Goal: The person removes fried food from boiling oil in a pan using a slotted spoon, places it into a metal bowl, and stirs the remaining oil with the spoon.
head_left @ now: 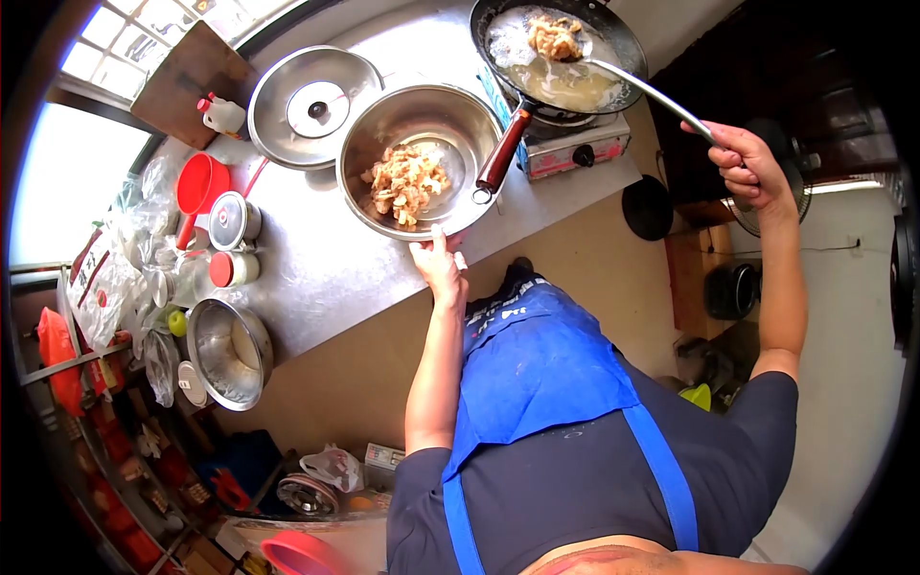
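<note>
My left hand (441, 268) grips the near rim of a steel bowl (460, 158), which holds a heap of light brown food pieces (407, 182). In my right hand (749, 168), raised at the right, is the handle of a long metal ladle (652, 91). The ladle's head carries a clump of the same brown food (556, 38) over a black wok (628, 72). Pale, foamy liquid lies in the wok, which sits on a gas stove (575, 153). The wok's dark red handle (505, 153) reaches over the bowl's right rim.
Left of the bowl is a steel lid (278, 105), with a white bottle (223, 116) beside it. Farther left on the metal table (316, 278) are a red dipper (202, 182), lidded containers, plastic bags and another steel bowl (251, 355). A fan (791, 192) stands behind my right hand.
</note>
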The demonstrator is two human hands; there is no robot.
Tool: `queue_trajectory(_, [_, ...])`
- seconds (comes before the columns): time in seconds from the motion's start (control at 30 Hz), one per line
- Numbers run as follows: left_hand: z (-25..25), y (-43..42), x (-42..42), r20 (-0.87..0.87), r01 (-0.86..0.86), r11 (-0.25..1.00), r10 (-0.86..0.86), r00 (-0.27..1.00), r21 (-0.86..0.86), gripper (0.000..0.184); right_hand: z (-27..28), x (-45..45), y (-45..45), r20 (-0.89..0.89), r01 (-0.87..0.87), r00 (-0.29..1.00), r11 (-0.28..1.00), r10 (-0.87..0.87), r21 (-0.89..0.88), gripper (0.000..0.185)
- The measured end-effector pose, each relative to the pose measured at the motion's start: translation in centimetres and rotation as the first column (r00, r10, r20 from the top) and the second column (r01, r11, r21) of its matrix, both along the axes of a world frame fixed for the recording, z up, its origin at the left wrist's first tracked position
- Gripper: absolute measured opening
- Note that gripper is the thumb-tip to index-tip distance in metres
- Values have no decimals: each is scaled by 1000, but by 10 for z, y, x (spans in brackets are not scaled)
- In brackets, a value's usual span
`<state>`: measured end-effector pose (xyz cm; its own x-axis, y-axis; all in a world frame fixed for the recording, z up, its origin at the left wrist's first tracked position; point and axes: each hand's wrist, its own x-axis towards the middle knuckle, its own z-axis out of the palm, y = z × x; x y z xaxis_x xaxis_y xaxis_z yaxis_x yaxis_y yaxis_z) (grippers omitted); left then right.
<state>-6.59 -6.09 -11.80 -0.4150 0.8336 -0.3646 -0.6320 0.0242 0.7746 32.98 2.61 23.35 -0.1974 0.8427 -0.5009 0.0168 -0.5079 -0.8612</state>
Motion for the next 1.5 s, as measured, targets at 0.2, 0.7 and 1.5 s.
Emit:
queue_trajectory(0.2, [8,0,1,16,4,1000,-4,1000,17,31,24,4,-2,-24,-11,1000,997,12,74,39])
queue_trajectory(0.7, [10,-2,1,34,7,1000,-7,999,1,31,30,-3,7,103,-49,993,996,56,-69,34])
queue_trajectory(1.5, [5,3,6,-56,-31,998,28,998,-50,28,32,3,9,120,-82,989,996,85,-33,35])
